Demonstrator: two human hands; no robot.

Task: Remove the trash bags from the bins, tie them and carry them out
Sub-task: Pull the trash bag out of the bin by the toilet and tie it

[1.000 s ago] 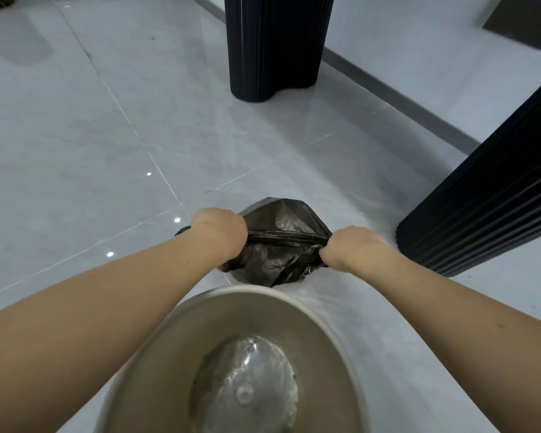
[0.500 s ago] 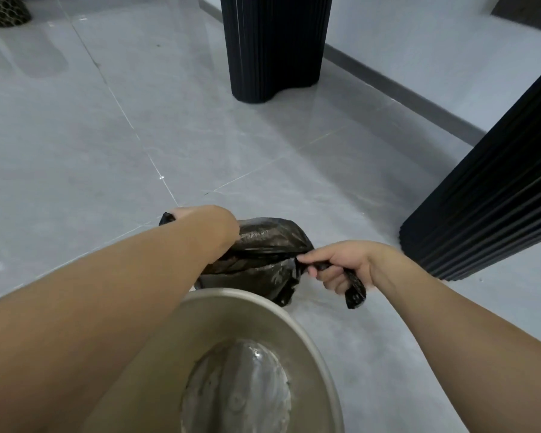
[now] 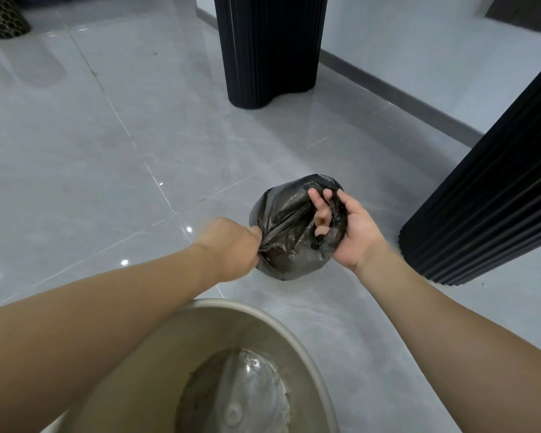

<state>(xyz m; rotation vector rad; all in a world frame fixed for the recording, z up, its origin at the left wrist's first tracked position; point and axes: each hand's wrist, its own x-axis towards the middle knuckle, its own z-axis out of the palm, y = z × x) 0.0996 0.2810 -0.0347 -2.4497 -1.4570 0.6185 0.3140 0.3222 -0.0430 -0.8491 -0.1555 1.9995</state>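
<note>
Grey glossy floor tile (image 3: 113,170) carries everything in this step, so I treat it as the work surface and keep the load resting on it while I tie. Nearest to me stands the metal bin (image 3: 263,320), its liner out and the bare base showing; I keep my forearms above its rim so nothing snags. Two black ribbed columns (image 3: 269,48) stand ahead and to my right, well apart from the work. On the floor just beyond the bin sits the black trash bag (image 3: 281,245), small and rounded, with its mouth gathered. My left hand (image 3: 231,245) is clenched round the gathered plastic at the bag's left side; this hand should hold steady tension as the anchor. My right hand (image 3: 350,232) cups the bag's right side, palm up, fingers loosely curled about a twisted black tail (image 3: 334,214) of plastic. Whether a knot is already formed I cannot tell. To tie well, in my judgement: cross the tail over the left-hand gather, feed it under, pull both ends outward evenly, and avoid tearing the thin film.
</note>
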